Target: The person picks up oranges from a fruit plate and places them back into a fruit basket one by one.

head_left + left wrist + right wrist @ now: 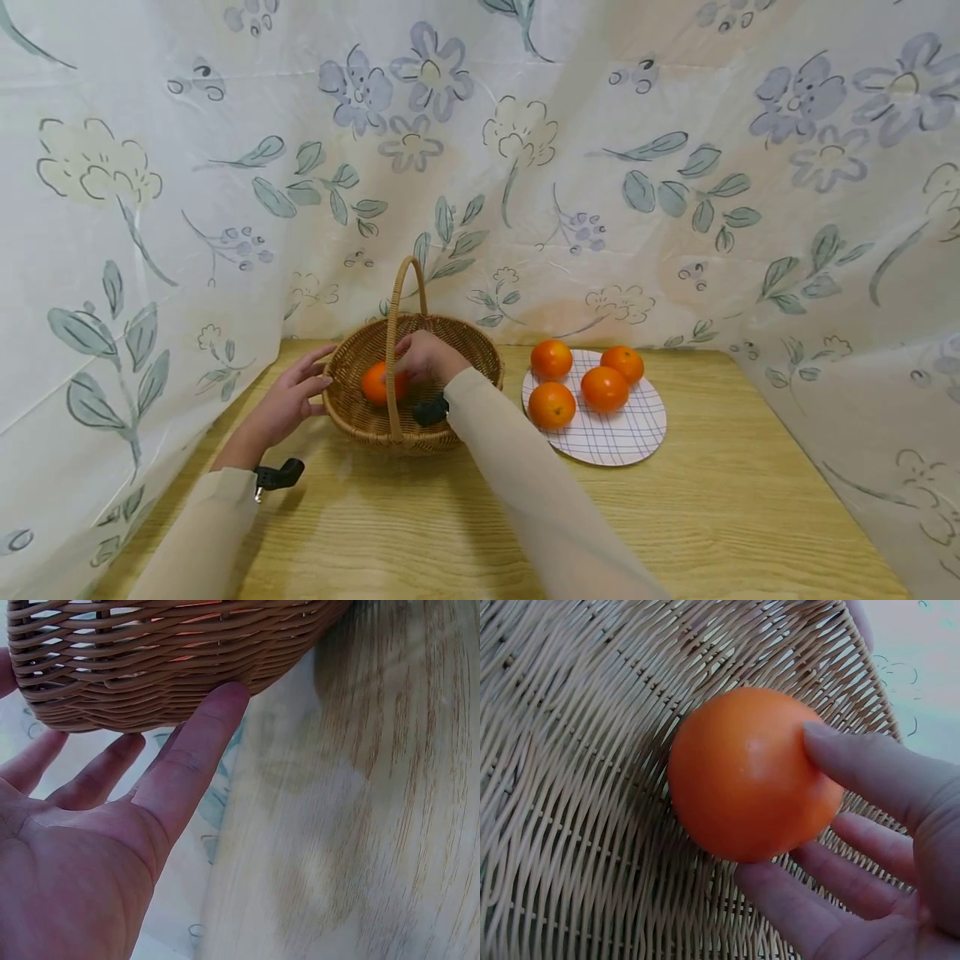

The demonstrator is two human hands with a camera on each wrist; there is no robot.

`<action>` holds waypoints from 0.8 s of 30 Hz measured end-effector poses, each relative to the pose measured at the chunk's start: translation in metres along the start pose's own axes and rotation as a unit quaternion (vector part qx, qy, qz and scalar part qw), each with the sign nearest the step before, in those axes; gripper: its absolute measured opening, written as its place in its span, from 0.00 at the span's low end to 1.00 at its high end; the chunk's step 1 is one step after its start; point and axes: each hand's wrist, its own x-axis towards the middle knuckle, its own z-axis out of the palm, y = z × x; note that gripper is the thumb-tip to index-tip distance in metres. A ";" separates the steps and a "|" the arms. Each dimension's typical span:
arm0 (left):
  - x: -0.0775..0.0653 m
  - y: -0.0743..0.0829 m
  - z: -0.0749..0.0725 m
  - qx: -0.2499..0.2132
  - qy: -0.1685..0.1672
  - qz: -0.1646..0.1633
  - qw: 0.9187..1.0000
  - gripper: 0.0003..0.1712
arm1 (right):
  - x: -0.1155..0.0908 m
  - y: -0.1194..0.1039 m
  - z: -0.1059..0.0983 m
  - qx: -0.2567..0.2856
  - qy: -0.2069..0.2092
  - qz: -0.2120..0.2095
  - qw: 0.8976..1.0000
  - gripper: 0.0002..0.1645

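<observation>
Inside the wicker basket [450, 329], my right hand [429, 357] holds an orange [750, 776] low against the woven wall. In the right wrist view the thumb [855, 757] presses one side of the fruit and the fingers lie round its underside. My left hand [288, 398] is at the basket's left side, fingers spread and mostly straight. The index fingertip [229, 697] touches the wicker in the left wrist view. The basket's tall arched handle [393, 350] stands up and crosses in front of the orange in the head view.
Right of the basket lies a round checked placemat [622, 437] with several oranges [552, 406] on it. Both sit on a wood-grain table [720, 500]. A floral curtain [525, 208] hangs behind the table and along both sides.
</observation>
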 end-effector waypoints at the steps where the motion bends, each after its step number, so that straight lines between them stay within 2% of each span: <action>1: 0.000 0.000 0.000 0.001 0.002 -0.003 1.000 0.36 | -0.001 -0.001 0.000 -0.003 0.002 0.000 1.000 0.32; 8: 0.001 0.000 0.000 0.019 0.006 -0.014 1.000 0.36 | -0.014 -0.006 -0.005 -0.064 0.018 0.000 0.998 0.27; 11: 0.001 0.001 0.000 0.021 0.007 -0.016 1.000 0.36 | -0.020 -0.008 -0.009 -0.073 0.019 -0.002 0.997 0.26; 14: 0.000 0.001 0.000 0.021 0.007 -0.016 1.000 0.36 | -0.028 -0.011 -0.014 -0.074 0.013 -0.018 0.997 0.27; 19: 0.000 0.003 0.001 0.022 0.009 -0.017 1.000 0.36 | -0.045 -0.012 -0.024 -0.045 -0.017 -0.055 0.997 0.29; 24: -0.002 0.003 0.002 0.024 0.011 -0.019 0.999 0.36 | -0.060 -0.008 -0.036 -0.028 -0.009 -0.083 0.996 0.32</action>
